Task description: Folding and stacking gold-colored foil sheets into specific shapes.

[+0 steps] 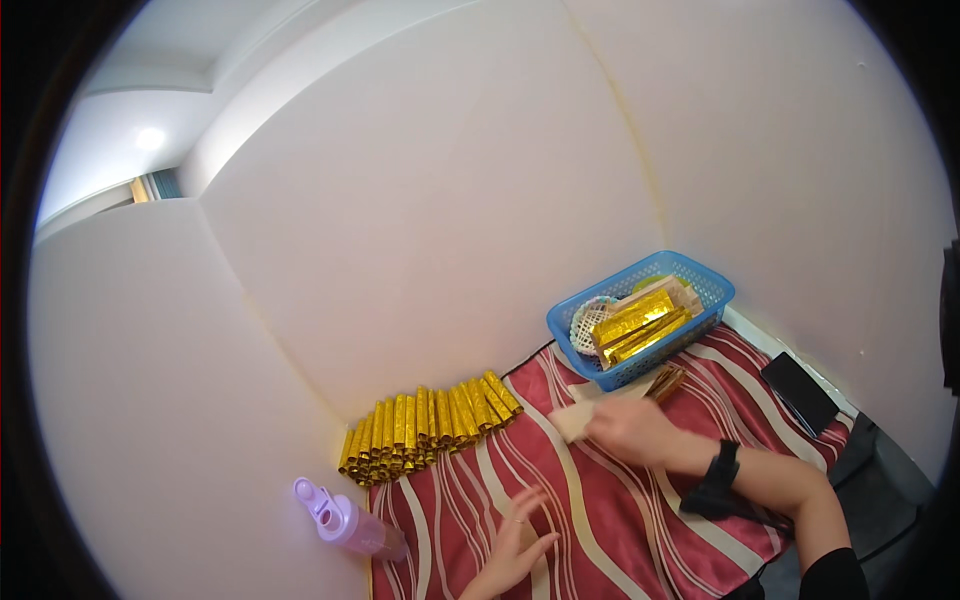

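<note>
Left hand [515, 548] has fingers apart; right hand [632, 430] curls, grip unclear, at a flat cream paper-like sheet [571, 421] that dragging could crease.

Right arm [775, 478], lower right of frame: black sleeve [835, 578] with its edge near the elbow; matte black strap [724, 463] around the wrist, broader dark section at its lower end. Left hand [510, 558], lower centre: thin ring [519, 521], finish too small to tell.

The right hand [632, 431] touches pale paper [568, 423] near a blue basket [652, 361]; the left hand [514, 548], fingers spread, hangs over striped cloth [612, 522].
</note>
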The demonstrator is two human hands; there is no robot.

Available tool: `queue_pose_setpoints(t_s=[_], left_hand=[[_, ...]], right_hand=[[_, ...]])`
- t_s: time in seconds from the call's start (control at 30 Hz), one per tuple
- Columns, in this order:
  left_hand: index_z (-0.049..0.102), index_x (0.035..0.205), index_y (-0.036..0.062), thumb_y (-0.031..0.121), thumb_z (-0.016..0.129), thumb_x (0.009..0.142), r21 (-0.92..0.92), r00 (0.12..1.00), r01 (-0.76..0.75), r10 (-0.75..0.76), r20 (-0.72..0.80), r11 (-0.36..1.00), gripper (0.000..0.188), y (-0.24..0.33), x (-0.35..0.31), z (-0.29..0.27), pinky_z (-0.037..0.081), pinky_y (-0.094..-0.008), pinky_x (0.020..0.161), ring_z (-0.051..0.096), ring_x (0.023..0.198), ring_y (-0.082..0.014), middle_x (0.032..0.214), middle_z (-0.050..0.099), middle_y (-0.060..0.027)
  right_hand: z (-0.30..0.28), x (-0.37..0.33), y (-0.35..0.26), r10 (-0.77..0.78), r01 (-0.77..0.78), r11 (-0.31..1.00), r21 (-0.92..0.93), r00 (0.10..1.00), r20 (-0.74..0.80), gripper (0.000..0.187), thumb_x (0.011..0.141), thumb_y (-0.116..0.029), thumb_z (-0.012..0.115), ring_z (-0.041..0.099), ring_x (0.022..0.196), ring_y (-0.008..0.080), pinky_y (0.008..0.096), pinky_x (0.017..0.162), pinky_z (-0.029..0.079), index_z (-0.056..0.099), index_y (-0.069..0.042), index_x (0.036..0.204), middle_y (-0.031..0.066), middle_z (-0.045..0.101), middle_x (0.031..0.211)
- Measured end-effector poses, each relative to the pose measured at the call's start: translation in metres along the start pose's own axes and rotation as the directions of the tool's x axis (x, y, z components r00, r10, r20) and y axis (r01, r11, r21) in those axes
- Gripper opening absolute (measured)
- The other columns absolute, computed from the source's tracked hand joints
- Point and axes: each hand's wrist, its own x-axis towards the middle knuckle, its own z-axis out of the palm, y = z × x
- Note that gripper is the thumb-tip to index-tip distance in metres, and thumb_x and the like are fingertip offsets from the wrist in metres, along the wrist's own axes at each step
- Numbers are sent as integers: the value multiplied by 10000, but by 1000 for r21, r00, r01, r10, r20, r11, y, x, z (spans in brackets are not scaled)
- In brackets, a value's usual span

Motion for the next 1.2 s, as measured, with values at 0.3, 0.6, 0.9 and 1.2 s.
queue_pose_setpoints(t_s=[0.3,0.6,0.9,1.2], left_hand=[[641,885,69,158,724,750,425,992,-48,93,-86,904,182,-11,-11,-2,393,-402,877,560,900,-255,834,608,-49],[551,834,93,115,664,774,653,977,83,69,-204,753,130,-38,-20,-8,221,-563,1051,540,1054,-244,887,574,-33],[677,903,115,264,705,822,79,959,251,-237,-156,965,172,-62,-12,-16,133,-528,1069,508,1162,-188,1020,662,35],[694,803,109,281,749,769,251,982,191,-179,-67,949,184,-48,-20,-19,94,-566,1078,398,1285,-238,1112,615,22]], right_hand=[[41,-26,-70,-359,55,776,628,858,368,166,817,-195,622,600,868,241,353,699,507,616,-81,938,56,585,888],[47,-36,-37,-122,-115,830,547,918,377,208,818,-206,661,621,892,276,384,715,506,615,-83,978,85,637,930],[43,-33,-32,-5,-242,812,531,908,420,236,821,-231,669,634,839,299,386,707,499,629,-70,988,115,644,891],[34,-34,-29,-244,8,808,588,915,322,175,818,-269,676,585,923,213,334,713,498,646,-107,877,30,633,936]])
